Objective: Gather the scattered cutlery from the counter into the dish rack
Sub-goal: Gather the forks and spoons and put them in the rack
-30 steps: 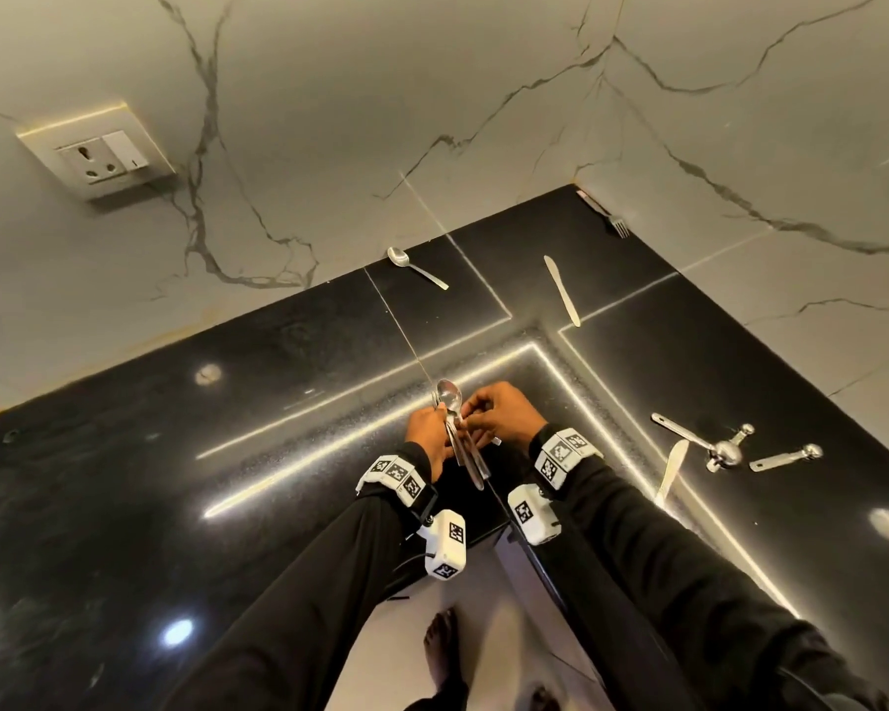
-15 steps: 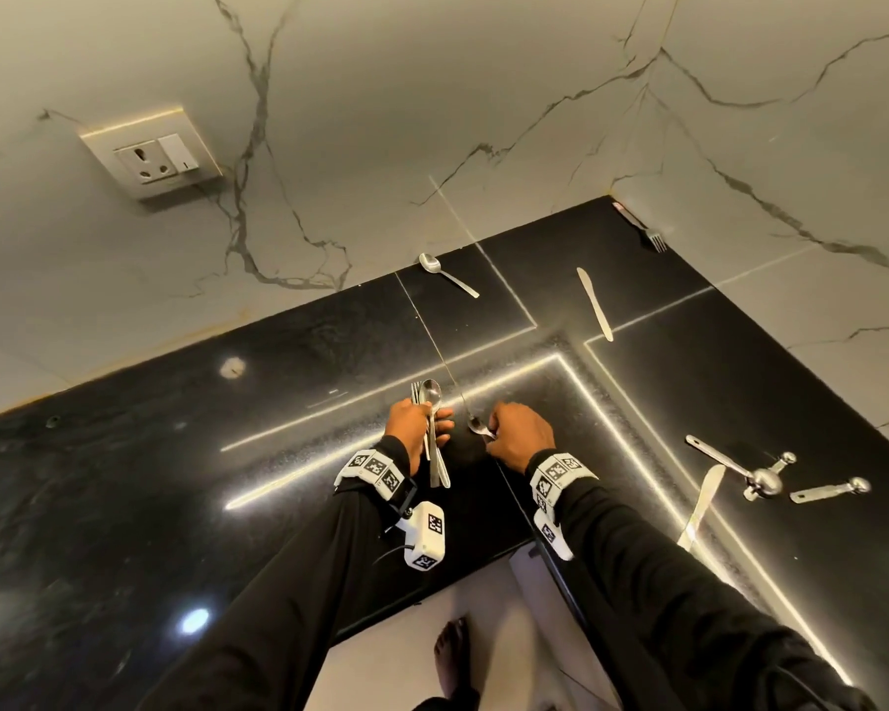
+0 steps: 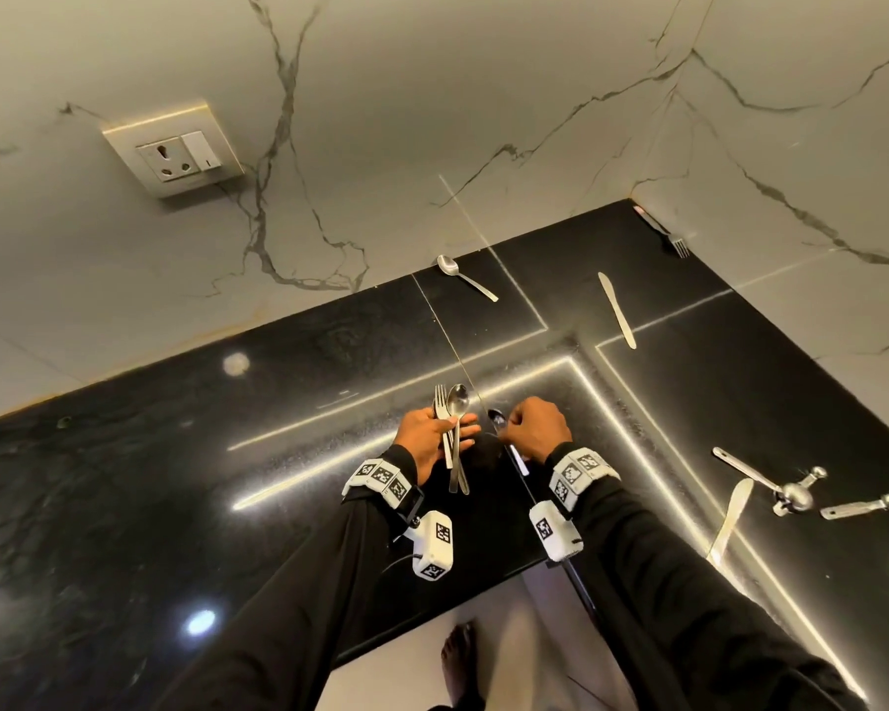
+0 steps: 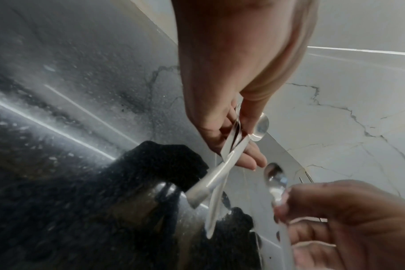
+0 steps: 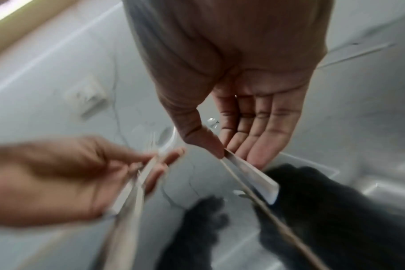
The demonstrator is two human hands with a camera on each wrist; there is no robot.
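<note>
Above the black counter (image 3: 186, 454), my left hand (image 3: 458, 433) grips a fork and a spoon (image 3: 455, 402) together by their handles, heads pointing away from me. In the left wrist view the two handles (image 4: 229, 146) cross in the left hand's fingers (image 4: 247, 160). Just to the right, my right hand (image 3: 514, 423) pinches a second spoon (image 3: 496, 418) by its handle between thumb and fingers (image 5: 243, 146), as the right wrist view shows. Another spoon (image 3: 464, 277), a knife (image 3: 618, 310) and a fork (image 3: 665, 233) lie near the back wall. A second knife (image 3: 731, 520) lies to the right. No dish rack is in view.
A chrome tap fitting (image 3: 791, 497) and a loose chrome lever (image 3: 860, 508) sit on the counter at the right. A wall socket (image 3: 175, 153) is set in the marble wall at the left. The counter's front edge runs just under my wrists.
A second ago both hands were together on one bundle of cutlery. They have since parted: the left keeps the fork and spoon, the right holds a separate spoon. My view shifted slightly.
</note>
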